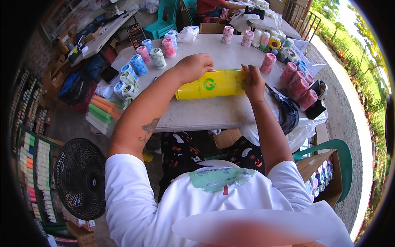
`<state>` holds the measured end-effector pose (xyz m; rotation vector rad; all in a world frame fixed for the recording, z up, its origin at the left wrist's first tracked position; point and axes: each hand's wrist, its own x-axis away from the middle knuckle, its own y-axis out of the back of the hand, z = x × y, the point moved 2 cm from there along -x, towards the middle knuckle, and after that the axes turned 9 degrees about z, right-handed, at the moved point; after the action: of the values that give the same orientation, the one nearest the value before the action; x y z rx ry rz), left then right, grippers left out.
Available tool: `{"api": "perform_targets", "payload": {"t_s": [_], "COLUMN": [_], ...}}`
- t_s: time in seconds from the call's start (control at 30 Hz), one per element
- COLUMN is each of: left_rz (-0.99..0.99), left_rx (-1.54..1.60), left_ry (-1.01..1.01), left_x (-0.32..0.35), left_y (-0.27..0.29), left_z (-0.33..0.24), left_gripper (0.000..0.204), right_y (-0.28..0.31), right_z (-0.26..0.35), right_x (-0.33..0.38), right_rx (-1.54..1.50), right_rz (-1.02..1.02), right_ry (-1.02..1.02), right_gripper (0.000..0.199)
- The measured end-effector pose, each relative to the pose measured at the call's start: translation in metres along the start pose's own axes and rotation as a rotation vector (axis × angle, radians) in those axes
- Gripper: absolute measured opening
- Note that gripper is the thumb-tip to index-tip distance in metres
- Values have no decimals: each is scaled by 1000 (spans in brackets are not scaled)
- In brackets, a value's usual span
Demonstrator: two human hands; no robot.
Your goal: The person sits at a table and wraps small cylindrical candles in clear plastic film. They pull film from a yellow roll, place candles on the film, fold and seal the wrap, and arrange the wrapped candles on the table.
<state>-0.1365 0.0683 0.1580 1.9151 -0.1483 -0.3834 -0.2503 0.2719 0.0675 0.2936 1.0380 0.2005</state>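
Here, right-hand fingers (251, 75) grip a glossy yellow oblong (209, 85)

Head-worn fisheye; looks down and forward, close above table (197, 114).

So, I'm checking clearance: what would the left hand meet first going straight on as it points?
Probably the right hand; depth is unclear, so the left hand might skim the far edge of the yellow plastic first.

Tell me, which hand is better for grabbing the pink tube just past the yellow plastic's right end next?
Probably the right hand: it's nearer the pink tube, though it seems to be holding the yellow plastic and would have to let go. The left hand is farther away.
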Motion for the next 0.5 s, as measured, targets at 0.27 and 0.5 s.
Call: {"api": "perform_targets", "payload": {"t_s": [0.27,0.5], "left_rz": [110,197], "left_rx": [110,69], "left_ry": [-25,157], "left_x": [-5,-12], "left_y": [14,22], "left_z": [16,24], "left_gripper": [12,13], "right_y": [3,2], "right_z": [-2,0], "right_x": [-4,-7], "right_rx": [127,199], "right_rz": [54,85], "right_ry": [-75,-103], "right_gripper": [5,7]}}
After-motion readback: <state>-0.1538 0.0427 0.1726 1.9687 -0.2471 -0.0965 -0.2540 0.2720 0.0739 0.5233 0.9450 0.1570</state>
